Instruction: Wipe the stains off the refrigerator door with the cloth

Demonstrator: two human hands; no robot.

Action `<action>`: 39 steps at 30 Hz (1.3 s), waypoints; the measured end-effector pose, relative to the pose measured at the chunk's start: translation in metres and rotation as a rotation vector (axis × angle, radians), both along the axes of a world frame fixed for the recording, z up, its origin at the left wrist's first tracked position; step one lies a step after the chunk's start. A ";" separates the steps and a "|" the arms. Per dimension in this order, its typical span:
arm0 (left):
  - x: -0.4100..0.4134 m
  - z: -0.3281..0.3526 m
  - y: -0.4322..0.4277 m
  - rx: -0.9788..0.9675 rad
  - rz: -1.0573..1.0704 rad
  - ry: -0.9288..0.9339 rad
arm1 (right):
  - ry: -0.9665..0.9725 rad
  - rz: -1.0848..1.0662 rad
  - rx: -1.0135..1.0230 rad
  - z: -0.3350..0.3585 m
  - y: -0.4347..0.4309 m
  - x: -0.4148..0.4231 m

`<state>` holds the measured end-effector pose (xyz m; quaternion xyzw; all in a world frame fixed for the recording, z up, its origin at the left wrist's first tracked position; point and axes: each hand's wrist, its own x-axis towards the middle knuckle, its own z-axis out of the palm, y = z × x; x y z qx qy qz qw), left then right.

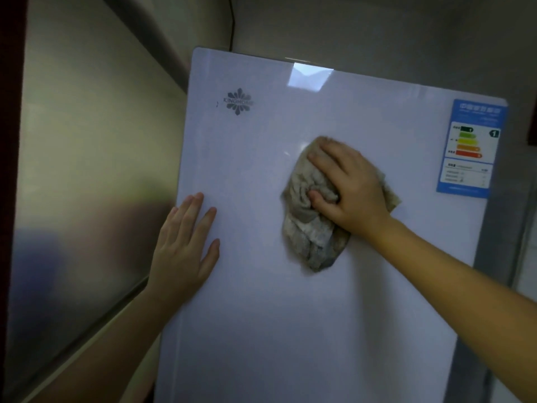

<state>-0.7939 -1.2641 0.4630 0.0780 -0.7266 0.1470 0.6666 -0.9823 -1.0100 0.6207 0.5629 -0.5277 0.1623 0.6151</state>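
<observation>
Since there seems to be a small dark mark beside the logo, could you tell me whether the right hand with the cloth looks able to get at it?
Probably yes. The right hand presses the cloth mid-door, and the bare refrigerator door up to the mark by the logo is unobstructed; the left hand lies lower.

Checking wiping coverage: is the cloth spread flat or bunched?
Bunched: the grey-beige cloth shows crumpled folds under the right hand on the white refrigerator door.
</observation>
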 end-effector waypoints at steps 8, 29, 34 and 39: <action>-0.002 -0.001 0.000 0.010 0.001 0.002 | 0.202 0.060 0.469 -0.141 -0.022 0.012; 0.026 -0.095 0.009 0.173 0.050 -0.030 | 0.074 0.087 0.153 -0.032 -0.074 0.052; 0.028 -0.123 0.002 0.164 0.035 -0.083 | 0.180 0.126 0.382 -0.100 -0.092 0.061; 0.030 -0.124 0.001 0.168 0.004 -0.089 | 0.368 0.141 0.662 -0.139 -0.095 0.053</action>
